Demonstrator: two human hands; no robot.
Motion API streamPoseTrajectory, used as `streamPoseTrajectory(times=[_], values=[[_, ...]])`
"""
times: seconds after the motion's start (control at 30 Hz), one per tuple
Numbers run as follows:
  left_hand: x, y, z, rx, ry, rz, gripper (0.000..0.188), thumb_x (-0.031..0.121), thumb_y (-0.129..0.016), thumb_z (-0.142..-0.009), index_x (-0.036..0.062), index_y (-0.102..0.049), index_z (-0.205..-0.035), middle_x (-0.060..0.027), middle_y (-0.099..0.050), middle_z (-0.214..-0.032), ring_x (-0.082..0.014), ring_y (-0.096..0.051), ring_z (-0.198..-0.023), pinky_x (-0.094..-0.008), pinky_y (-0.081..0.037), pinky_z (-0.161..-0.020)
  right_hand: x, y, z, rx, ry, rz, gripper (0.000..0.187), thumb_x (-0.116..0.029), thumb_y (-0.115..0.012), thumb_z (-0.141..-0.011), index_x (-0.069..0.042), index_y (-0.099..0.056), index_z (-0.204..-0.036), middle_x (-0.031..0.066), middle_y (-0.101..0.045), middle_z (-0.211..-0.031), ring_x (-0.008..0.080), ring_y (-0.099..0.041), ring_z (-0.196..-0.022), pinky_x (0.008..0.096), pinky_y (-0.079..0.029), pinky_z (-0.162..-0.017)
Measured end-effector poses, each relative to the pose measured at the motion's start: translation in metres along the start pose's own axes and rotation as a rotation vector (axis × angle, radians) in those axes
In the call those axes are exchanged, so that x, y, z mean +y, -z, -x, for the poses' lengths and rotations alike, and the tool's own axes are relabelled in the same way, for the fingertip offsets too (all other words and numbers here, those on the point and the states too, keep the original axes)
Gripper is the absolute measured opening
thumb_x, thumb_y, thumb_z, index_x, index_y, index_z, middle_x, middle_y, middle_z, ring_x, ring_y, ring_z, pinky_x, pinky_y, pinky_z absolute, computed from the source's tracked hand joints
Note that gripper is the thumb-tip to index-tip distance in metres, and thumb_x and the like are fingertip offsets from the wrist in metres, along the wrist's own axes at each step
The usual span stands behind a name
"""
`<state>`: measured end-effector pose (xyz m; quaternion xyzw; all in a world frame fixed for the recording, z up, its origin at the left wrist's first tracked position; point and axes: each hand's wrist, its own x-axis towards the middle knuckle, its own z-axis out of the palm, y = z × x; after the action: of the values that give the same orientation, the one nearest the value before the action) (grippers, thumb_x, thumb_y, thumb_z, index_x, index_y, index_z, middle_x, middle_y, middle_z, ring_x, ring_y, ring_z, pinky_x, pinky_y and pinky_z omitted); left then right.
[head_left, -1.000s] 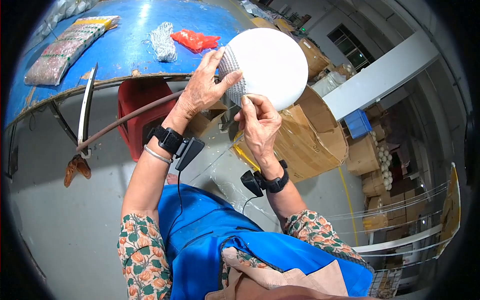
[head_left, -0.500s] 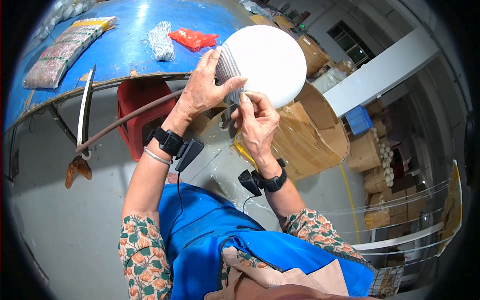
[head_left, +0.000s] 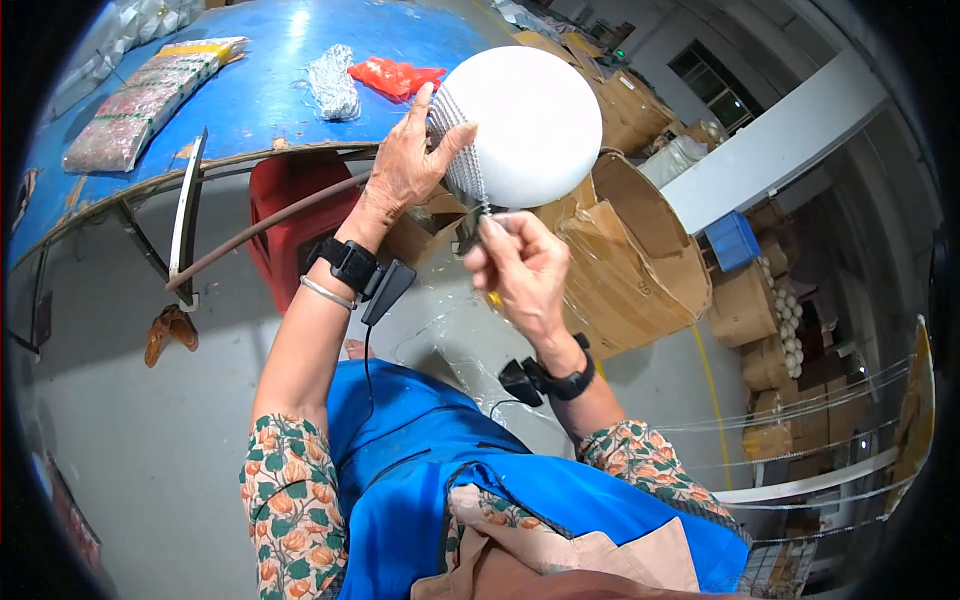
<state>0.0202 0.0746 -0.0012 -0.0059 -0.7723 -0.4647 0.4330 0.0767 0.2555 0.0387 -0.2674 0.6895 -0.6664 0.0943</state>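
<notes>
Nearest the body is the blue apron (head_left: pixel 400 425). A thin black cable (head_left: pixel 370 365) hangs from the left wrist in front of it. Should the left arm swing wide, this cable could snag and jerk the hand.

The right hand (head_left: pixel 528 270) is pinched: thumb and forefinger are closed on the beaded cord (head_left: pixel 465 180) just below the lower edge of the white ball (head_left: pixel 530 130). The fingers are slightly blurred. Caution: if this pinch slips, the short free length may go slack and the end rows may lift. Too hard a pull may drag a row out of line or snap the cord.

The left hand (head_left: pixel 405 170) is clamped on the left side of the ball, fingers at the edge, thumb across the cord rows. If the thumb lifts early, the rows could spread or slide toward the bare face. The smooth surface could also turn under uneven pressure. No other support for the ball can be made out; a lost grip might let it drop.

Below and beyond the ball stands an open cardboard box (head_left: pixel 620 260); a dropped ball could strike its rim.

Farther off, on the blue table (head_left: pixel 260 80), white string (head_left: pixel 333 82) lies beside a red plastic bag (head_left: pixel 395 78). Loose strands could catch on the ball if it swings that way.
</notes>
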Motion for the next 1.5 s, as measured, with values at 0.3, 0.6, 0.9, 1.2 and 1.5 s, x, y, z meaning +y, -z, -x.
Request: streamPoseTrajectory(times=[0.3,0.6,0.9,1.2,1.5], values=[[-0.012,0.005,-0.003,0.000,0.107,0.048,0.093,0.062,-0.050,-0.075,-0.0117,-0.026,-0.126,-0.0316,-0.038,-0.122,-0.0377,-0.039,-0.116,-0.0374,-0.031,-0.097,0.039,0.031,0.024,-0.035,0.002,-0.085,0.018,-0.018,-0.053,-0.087,0.000,-0.055,-0.085,0.0051,-0.058,-0.059,0.0062,-0.049,-0.045,0.0170,-0.037,-0.041],[-0.019,0.007,-0.005,0.071,0.114,-0.014,0.083,0.056,-0.055,-0.075,-0.0081,-0.033,-0.123,-0.0273,-0.042,-0.120,-0.0350,-0.042,-0.113,-0.0381,-0.034,-0.095,0.066,0.034,0.004,0.008,0.000,-0.046,0.020,-0.021,-0.055,-0.086,-0.001,-0.055,-0.084,0.0000,-0.051,-0.053,0.0032,-0.045,-0.042,0.0159,-0.033,-0.037],[-0.022,0.006,-0.011,0.195,0.043,-0.021,0.058,0.047,-0.060,-0.075,0.0003,-0.052,-0.109,-0.0215,-0.053,-0.106,-0.0324,-0.051,-0.100,-0.0368,-0.040,-0.086,0.075,0.030,-0.015,0.039,0.029,-0.074,0.019,-0.021,-0.056,-0.085,-0.002,-0.056,-0.083,-0.0006,-0.051,-0.051,0.0027,-0.042,-0.040,0.0151,-0.031,-0.037],[-0.016,0.013,-0.013,0.107,0.078,0.019,0.051,0.047,-0.051,-0.082,-0.0024,-0.059,-0.093,-0.0213,-0.057,-0.091,-0.0328,-0.053,-0.091,-0.0378,-0.041,-0.081,0.076,0.025,-0.030,0.045,0.074,-0.055,0.019,-0.020,-0.056,-0.086,-0.001,-0.056,-0.084,-0.0012,-0.051,-0.050,0.0025,-0.041,-0.039,0.0153,-0.031,-0.037],[-0.033,0.007,-0.006,-0.020,0.111,-0.034,0.097,0.067,-0.058,-0.064,-0.0113,-0.040,-0.118,-0.0278,-0.045,-0.119,-0.0340,-0.042,-0.114,-0.0342,-0.031,-0.099,0.076,0.028,-0.027,0.022,0.029,-0.067,0.020,-0.020,-0.055,-0.086,0.000,-0.056,-0.084,0.0004,-0.052,-0.051,0.0030,-0.042,-0.040,0.0159,-0.032,-0.038]])
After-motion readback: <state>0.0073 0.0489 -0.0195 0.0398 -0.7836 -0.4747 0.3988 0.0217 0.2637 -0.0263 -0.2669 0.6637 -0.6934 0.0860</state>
